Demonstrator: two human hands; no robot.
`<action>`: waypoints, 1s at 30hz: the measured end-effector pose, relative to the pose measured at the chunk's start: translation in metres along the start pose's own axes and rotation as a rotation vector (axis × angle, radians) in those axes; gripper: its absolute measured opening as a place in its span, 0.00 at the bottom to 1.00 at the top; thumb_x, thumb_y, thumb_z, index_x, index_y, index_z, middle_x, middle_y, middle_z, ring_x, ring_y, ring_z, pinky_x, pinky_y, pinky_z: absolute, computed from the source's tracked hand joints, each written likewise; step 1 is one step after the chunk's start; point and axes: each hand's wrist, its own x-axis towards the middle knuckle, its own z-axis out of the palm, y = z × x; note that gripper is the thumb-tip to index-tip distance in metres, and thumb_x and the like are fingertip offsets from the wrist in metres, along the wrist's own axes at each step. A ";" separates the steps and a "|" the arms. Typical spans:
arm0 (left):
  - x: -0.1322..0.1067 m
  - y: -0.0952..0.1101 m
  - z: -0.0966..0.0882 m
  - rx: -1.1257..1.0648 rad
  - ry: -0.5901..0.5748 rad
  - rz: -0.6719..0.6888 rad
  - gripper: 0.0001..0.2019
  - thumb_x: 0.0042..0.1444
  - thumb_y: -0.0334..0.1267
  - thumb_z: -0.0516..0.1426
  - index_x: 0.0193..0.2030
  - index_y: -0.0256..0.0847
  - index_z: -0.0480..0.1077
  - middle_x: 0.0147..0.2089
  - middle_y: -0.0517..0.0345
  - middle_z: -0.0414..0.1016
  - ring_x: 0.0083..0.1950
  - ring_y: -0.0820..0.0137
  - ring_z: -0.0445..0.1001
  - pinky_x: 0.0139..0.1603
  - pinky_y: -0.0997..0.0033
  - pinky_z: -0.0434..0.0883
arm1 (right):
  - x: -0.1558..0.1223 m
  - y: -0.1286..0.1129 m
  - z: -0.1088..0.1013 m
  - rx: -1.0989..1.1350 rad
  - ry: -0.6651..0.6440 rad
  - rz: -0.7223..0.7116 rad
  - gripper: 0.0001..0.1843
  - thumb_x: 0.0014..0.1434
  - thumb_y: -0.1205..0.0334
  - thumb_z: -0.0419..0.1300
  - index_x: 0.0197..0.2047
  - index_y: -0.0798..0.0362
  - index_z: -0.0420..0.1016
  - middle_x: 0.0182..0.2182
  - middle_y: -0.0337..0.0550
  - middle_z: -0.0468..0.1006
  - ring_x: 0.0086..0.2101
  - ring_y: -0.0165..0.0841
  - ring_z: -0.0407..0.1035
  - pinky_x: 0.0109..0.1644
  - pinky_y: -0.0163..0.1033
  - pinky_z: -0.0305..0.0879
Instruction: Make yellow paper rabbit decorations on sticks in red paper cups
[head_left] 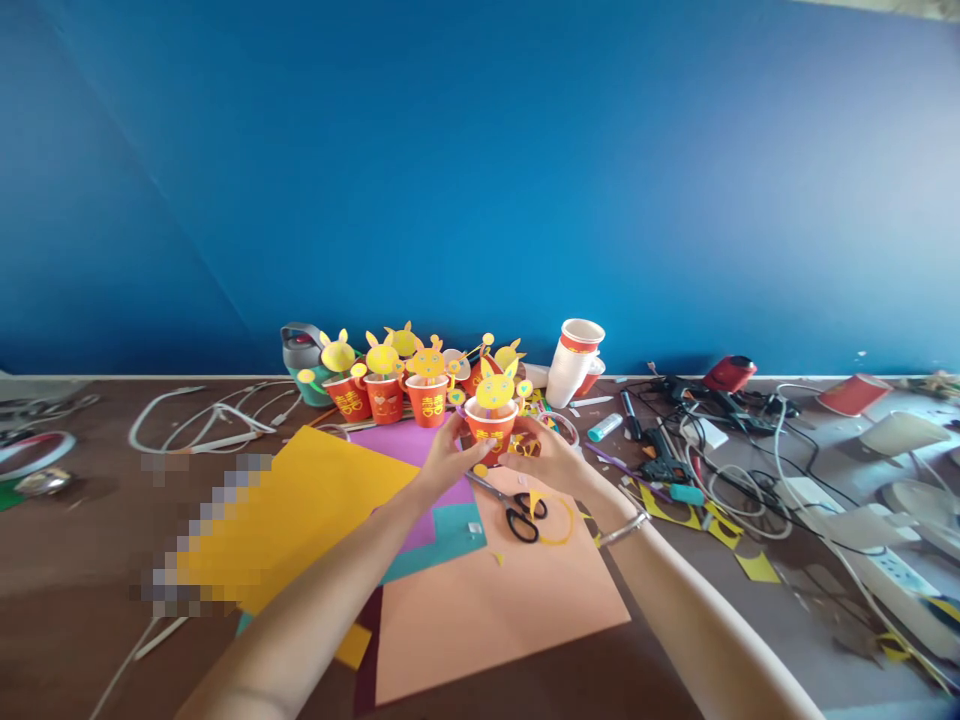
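A red paper cup (489, 428) with a yellow paper animal face (496, 386) rising from its rim is between my two hands. My left hand (448, 455) has its fingers on the cup's left side, and my right hand (547, 450) grips it from the right. Similar decorated red cups, such as a paper cup (430, 401) with a yellow face, stand in a row just behind and to the left. Below the hands, black-handled scissors (523, 518) lie on a peach paper sheet (495, 620).
Yellow paper (300, 510) lies at left, beside a purple sheet (390, 440). A stack of white cups (574, 365) stands at the back. Glue gun (664, 460), cables and a power strip (892, 570) crowd the right. A grey bottle (304, 355) stands back left.
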 end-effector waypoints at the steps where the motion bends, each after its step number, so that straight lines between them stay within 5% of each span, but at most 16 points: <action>1: -0.001 0.000 0.001 0.019 -0.012 0.015 0.22 0.47 0.44 0.65 0.47 0.37 0.69 0.46 0.49 0.77 0.46 0.62 0.75 0.47 0.63 0.70 | 0.002 -0.003 0.004 0.054 0.024 0.003 0.28 0.51 0.49 0.65 0.52 0.52 0.69 0.45 0.46 0.77 0.41 0.38 0.71 0.42 0.40 0.67; 8: -0.002 -0.001 -0.004 0.035 -0.009 0.101 0.21 0.49 0.47 0.64 0.47 0.38 0.70 0.46 0.50 0.77 0.49 0.61 0.73 0.51 0.63 0.69 | 0.015 -0.023 0.009 0.148 0.129 0.086 0.26 0.47 0.48 0.66 0.45 0.53 0.69 0.38 0.46 0.77 0.34 0.37 0.71 0.33 0.39 0.68; 13: -0.004 -0.002 -0.009 -0.037 0.117 0.204 0.26 0.55 0.50 0.59 0.58 0.41 0.64 0.51 0.49 0.72 0.53 0.62 0.71 0.56 0.61 0.67 | 0.045 -0.061 -0.012 0.274 0.123 -0.108 0.23 0.47 0.47 0.65 0.39 0.56 0.71 0.36 0.47 0.77 0.35 0.36 0.70 0.36 0.38 0.67; 16: -0.007 -0.008 -0.008 0.066 0.208 0.207 0.23 0.61 0.47 0.52 0.60 0.39 0.61 0.42 0.52 0.72 0.45 0.66 0.72 0.50 0.63 0.68 | 0.084 -0.090 -0.018 0.348 0.315 -0.188 0.24 0.49 0.45 0.63 0.40 0.58 0.71 0.34 0.46 0.77 0.33 0.33 0.69 0.33 0.36 0.64; 23: -0.013 -0.024 -0.009 0.492 -0.071 0.409 0.13 0.59 0.34 0.51 0.50 0.39 0.68 0.33 0.55 0.73 0.36 0.68 0.72 0.43 0.65 0.69 | 0.194 -0.115 0.021 0.151 0.371 -0.118 0.22 0.49 0.44 0.63 0.34 0.56 0.72 0.34 0.48 0.78 0.32 0.33 0.71 0.31 0.34 0.62; 30: -0.013 -0.027 -0.006 0.630 -0.097 0.509 0.08 0.56 0.30 0.51 0.40 0.41 0.69 0.28 0.57 0.71 0.31 0.68 0.71 0.35 0.68 0.68 | 0.213 -0.104 0.049 -0.187 0.284 0.116 0.25 0.47 0.39 0.63 0.32 0.55 0.73 0.29 0.49 0.77 0.37 0.42 0.72 0.35 0.39 0.62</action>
